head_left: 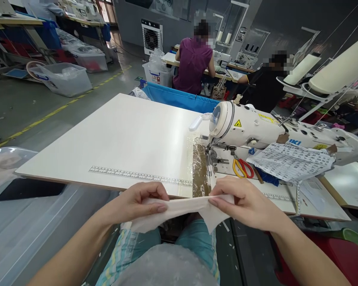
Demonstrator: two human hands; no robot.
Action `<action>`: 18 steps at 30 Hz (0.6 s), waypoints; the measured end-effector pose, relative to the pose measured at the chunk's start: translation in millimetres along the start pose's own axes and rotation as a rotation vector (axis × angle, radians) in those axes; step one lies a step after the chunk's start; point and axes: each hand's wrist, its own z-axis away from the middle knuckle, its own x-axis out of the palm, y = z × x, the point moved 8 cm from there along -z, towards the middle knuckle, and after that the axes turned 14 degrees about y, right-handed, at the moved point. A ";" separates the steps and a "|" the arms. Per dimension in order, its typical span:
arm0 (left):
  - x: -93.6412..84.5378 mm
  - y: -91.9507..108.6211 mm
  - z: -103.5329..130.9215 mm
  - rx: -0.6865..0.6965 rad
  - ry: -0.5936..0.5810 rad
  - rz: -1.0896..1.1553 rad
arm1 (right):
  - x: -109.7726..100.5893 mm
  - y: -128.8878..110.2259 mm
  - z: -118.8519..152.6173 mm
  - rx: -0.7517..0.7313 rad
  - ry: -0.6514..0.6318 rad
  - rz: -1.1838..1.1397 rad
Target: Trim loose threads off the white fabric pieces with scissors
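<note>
A strip of thin white fabric (pixel 183 207) is stretched between my two hands, just off the front edge of the white sewing table (pixel 143 139). My left hand (pixel 140 202) pinches one end between thumb and fingers. At the other end, my right hand (pixel 241 200) grips the cloth the same way, and a loose corner hangs below it. The fabric's upper edge looks folded or rolled. Beyond my right hand stands a white sewing machine (pixel 250 123), its needle area near a strip of brown tape (pixel 200 169) on the tabletop.
Scissors with red and yellow handles (pixel 241 167) lie beside the machine, near a printed paper sheet (pixel 292 159). Printed ruler markings (pixel 137 174) run along the table's front. At left, a dark phone (pixel 30 188) rests on a translucent bin (pixel 62 222). Co-workers sit at machines further back.
</note>
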 end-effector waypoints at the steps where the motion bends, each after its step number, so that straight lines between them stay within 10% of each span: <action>1: 0.0 0.0 3.2 0.005 -0.018 -0.034 | -1.8 -5.4 2.3 -0.032 0.008 0.000; 5: -2.8 0.3 13.9 0.078 -0.010 -0.181 | -6.1 -21.2 11.6 -0.132 0.040 -0.018; 18: -34.7 34.6 46.9 0.431 0.545 -0.269 | -5.1 -30.2 22.4 -0.119 0.103 0.000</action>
